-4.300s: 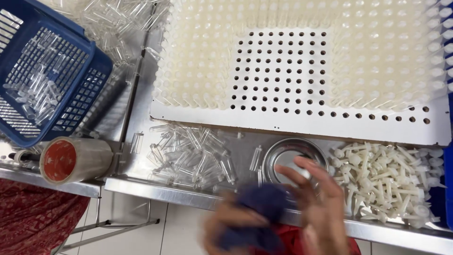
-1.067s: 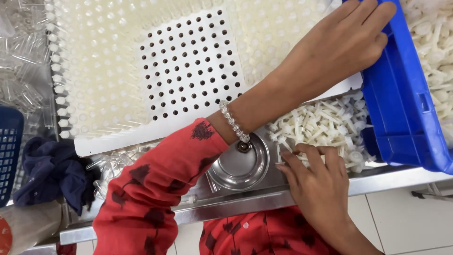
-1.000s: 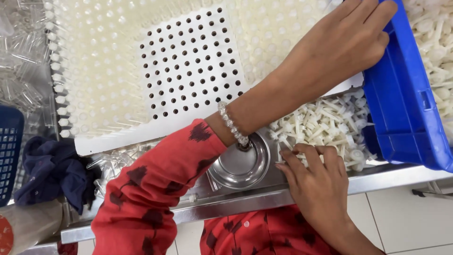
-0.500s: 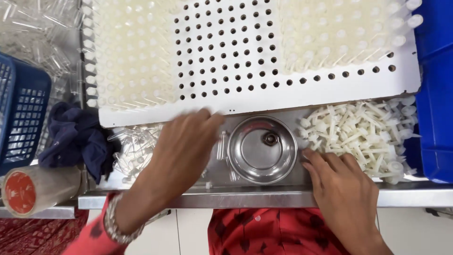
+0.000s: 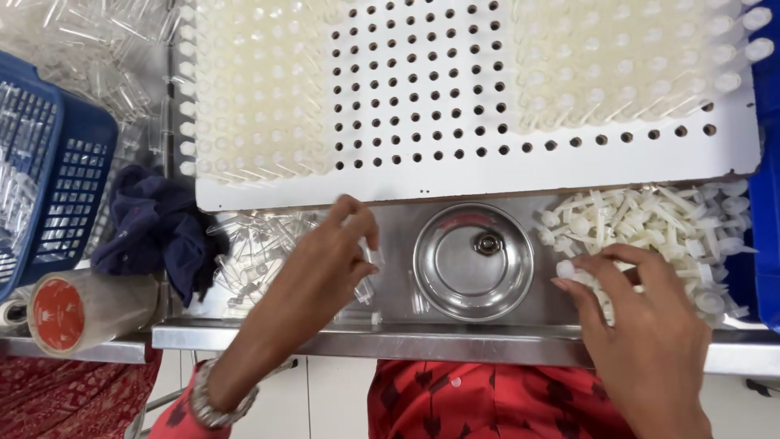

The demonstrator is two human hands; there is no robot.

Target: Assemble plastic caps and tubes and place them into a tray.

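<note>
Steel desk point(image 5: 390, 244), head cam looking straight down. Left hand point(image 5: 325, 260) sits on the loose clear tubes point(image 5: 252, 252) near the desk's front-left edge, fingers point(image 5: 357, 223) curled and pinching one clear tube point(image 5: 370, 256) at the right fringe of that heap. Right hand point(image 5: 650, 325) rests on the pile of white plugs point(image 5: 642, 215) at the front-right, fingers point(image 5: 581, 280) bent onto the pile, tips touching one white plug point(image 5: 566, 267); whether it's actually gripped, can't tell. Round steel bowl point(image 5: 473, 260) sunk into the desk between the two hands, close to both. Behind them, white perforated rack point(image 5: 455, 106) spans the back of the desk, its left and right blocks filled with whitish tubes, middle holes bare. Dark blue cloth point(image 5: 158, 232) lies just left of the clear tubes, tape roll point(image 5: 81, 309) at the front-left corner, blue basket point(image 5: 49, 187) beyond it, blue bin point(image 5: 764, 203) at the right edge.
</note>
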